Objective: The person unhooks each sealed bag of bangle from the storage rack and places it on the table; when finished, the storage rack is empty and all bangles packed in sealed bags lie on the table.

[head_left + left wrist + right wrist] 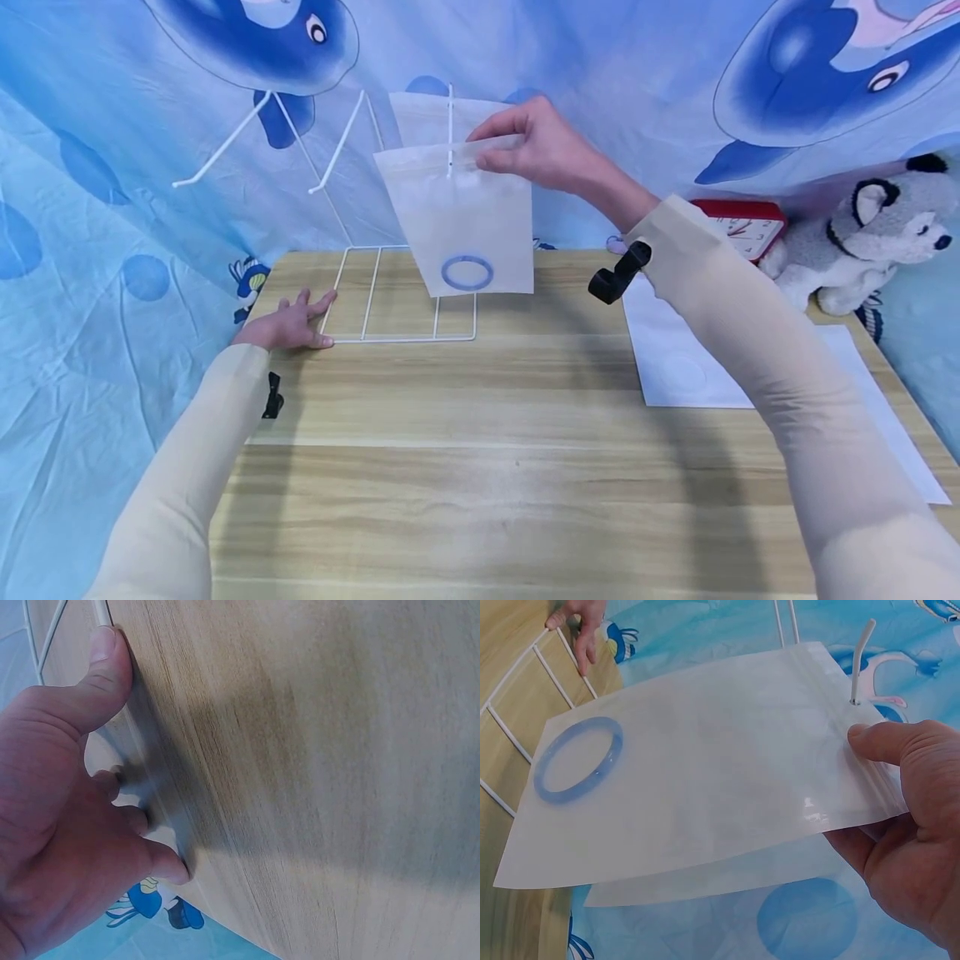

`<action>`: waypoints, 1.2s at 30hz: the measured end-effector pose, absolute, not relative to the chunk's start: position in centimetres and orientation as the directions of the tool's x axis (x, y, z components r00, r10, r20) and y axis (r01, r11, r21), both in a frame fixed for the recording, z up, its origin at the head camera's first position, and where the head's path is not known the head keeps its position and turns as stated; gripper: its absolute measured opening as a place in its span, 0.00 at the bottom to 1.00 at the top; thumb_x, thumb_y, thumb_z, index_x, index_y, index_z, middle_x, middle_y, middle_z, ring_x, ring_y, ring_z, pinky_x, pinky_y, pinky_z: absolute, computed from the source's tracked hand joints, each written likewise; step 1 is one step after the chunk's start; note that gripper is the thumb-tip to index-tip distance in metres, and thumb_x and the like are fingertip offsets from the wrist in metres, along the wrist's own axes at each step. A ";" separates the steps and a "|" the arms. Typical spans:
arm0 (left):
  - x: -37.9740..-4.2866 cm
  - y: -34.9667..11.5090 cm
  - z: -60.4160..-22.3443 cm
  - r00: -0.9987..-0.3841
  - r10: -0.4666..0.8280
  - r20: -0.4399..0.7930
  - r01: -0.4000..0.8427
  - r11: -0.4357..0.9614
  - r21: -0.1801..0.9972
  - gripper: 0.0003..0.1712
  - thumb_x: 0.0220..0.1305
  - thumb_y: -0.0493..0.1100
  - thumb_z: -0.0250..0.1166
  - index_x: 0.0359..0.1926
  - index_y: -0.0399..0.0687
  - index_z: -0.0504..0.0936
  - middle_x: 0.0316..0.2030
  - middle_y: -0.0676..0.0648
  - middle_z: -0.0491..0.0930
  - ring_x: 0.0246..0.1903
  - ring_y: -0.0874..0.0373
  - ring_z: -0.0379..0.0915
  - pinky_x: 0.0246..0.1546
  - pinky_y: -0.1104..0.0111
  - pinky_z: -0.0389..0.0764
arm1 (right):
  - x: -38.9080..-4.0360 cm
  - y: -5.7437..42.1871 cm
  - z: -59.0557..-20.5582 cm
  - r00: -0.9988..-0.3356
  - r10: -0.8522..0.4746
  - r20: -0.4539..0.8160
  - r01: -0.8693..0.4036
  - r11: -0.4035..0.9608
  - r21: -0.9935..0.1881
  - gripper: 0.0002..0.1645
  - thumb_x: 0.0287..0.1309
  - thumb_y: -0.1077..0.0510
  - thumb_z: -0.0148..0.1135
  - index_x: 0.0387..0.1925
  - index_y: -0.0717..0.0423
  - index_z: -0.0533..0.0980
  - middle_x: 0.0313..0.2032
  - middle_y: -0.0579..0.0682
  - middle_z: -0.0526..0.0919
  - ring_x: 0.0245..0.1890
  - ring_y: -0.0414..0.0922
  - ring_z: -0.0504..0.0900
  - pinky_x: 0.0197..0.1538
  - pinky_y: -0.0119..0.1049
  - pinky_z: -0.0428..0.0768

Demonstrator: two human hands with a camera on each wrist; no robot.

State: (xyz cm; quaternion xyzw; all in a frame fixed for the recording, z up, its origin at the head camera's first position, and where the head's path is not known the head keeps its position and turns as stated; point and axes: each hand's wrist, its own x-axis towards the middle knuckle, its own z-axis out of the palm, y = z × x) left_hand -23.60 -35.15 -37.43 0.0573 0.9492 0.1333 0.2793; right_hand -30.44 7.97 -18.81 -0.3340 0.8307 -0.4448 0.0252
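Right hand (543, 150) pinching front bag (483, 212) near its top; bag's on the rack (397, 339) prong (451, 125), ring (445, 272) showing low in it. Left hand (288, 325) spread, touching rack base on tabletop (487, 458).

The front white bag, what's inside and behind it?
Inside, a blue ring shows near the bottom. Behind the front bag is another whitish sheet or bag; it's mostly covered, so I can't see whether it holds anything.

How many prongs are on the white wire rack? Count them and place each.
3: left white wire prong and middle prong, both bare, and right prong, passing through the translucent white rectangular bag. The bag may hide others.
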 end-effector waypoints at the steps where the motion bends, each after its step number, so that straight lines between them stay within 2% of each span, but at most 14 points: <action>1: -23.6 -35.1 -37.4 -0.838 0.184 -0.513 0.037 0.958 0.283 0.56 0.68 0.55 0.65 0.79 0.46 0.35 0.71 0.19 0.25 0.66 0.14 0.21 0.55 0.21 0.40 | -30.3 8.0 -18.8 -0.772 -0.578 0.265 -0.540 0.375 -0.753 0.15 0.66 0.60 0.65 0.52 0.60 0.83 0.48 0.53 0.84 0.43 0.44 0.83 0.48 0.35 0.80; 6: -24.4 -34.9 -36.4 -0.844 0.191 -0.502 0.040 0.954 0.296 0.56 0.68 0.55 0.65 0.79 0.48 0.34 0.71 0.20 0.23 0.66 0.15 0.19 0.54 0.20 0.38 | -29.8 8.5 -17.8 -0.767 -0.567 0.301 -0.560 0.363 -0.745 0.14 0.64 0.62 0.66 0.51 0.62 0.84 0.47 0.55 0.85 0.43 0.46 0.84 0.48 0.35 0.82; 9: -25.7 -35.7 -36.7 -0.846 0.192 -0.497 0.034 0.950 0.309 0.62 0.63 0.66 0.65 0.79 0.53 0.32 0.72 0.22 0.21 0.66 0.16 0.16 0.54 0.20 0.36 | -29.4 8.7 -17.0 -0.768 -0.565 0.301 -0.566 0.380 -0.731 0.15 0.63 0.61 0.67 0.51 0.61 0.84 0.48 0.54 0.84 0.43 0.45 0.82 0.48 0.34 0.82; 13: -26.0 -35.8 -36.7 -0.844 0.190 -0.501 0.030 0.950 0.311 0.65 0.60 0.69 0.65 0.79 0.55 0.31 0.72 0.23 0.20 0.66 0.17 0.15 0.54 0.20 0.36 | -28.7 9.2 -16.7 -0.740 -0.584 0.332 -0.610 0.375 -0.698 0.14 0.63 0.61 0.67 0.50 0.61 0.85 0.47 0.52 0.85 0.43 0.44 0.81 0.46 0.33 0.80; 16: -25.1 -34.6 -35.6 -0.838 0.188 -0.512 0.030 0.953 0.300 0.59 0.67 0.58 0.66 0.79 0.51 0.32 0.72 0.22 0.22 0.66 0.16 0.17 0.54 0.20 0.38 | -28.1 9.5 -16.7 -0.725 -0.597 0.343 -0.628 0.370 -0.684 0.14 0.64 0.61 0.67 0.49 0.61 0.85 0.45 0.51 0.86 0.43 0.44 0.81 0.45 0.33 0.80; 18: -24.8 -34.4 -35.4 -0.837 0.191 -0.514 0.036 0.954 0.296 0.58 0.68 0.56 0.65 0.79 0.49 0.33 0.71 0.21 0.23 0.66 0.16 0.18 0.54 0.20 0.39 | -27.7 9.6 -16.8 -0.716 -0.606 0.347 -0.636 0.361 -0.682 0.13 0.64 0.61 0.66 0.49 0.61 0.85 0.44 0.51 0.86 0.42 0.44 0.82 0.45 0.33 0.80; 28: -24.2 -34.3 -36.0 -0.830 0.187 -0.526 0.021 0.952 0.305 0.56 0.69 0.53 0.65 0.79 0.49 0.33 0.71 0.21 0.22 0.66 0.16 0.17 0.55 0.21 0.36 | -25.7 10.3 -16.8 -0.636 -0.647 0.421 -0.684 0.218 -0.696 0.11 0.61 0.65 0.67 0.45 0.63 0.86 0.41 0.54 0.87 0.38 0.45 0.84 0.44 0.32 0.80; 36: -24.1 -34.5 -36.4 -0.829 0.191 -0.525 0.017 0.948 0.318 0.57 0.68 0.54 0.65 0.79 0.49 0.33 0.71 0.21 0.21 0.66 0.16 0.16 0.54 0.21 0.35 | -24.4 12.5 -17.3 -0.626 -0.644 0.440 -0.705 0.228 -0.671 0.12 0.60 0.68 0.67 0.45 0.64 0.86 0.42 0.53 0.88 0.42 0.42 0.82 0.46 0.32 0.79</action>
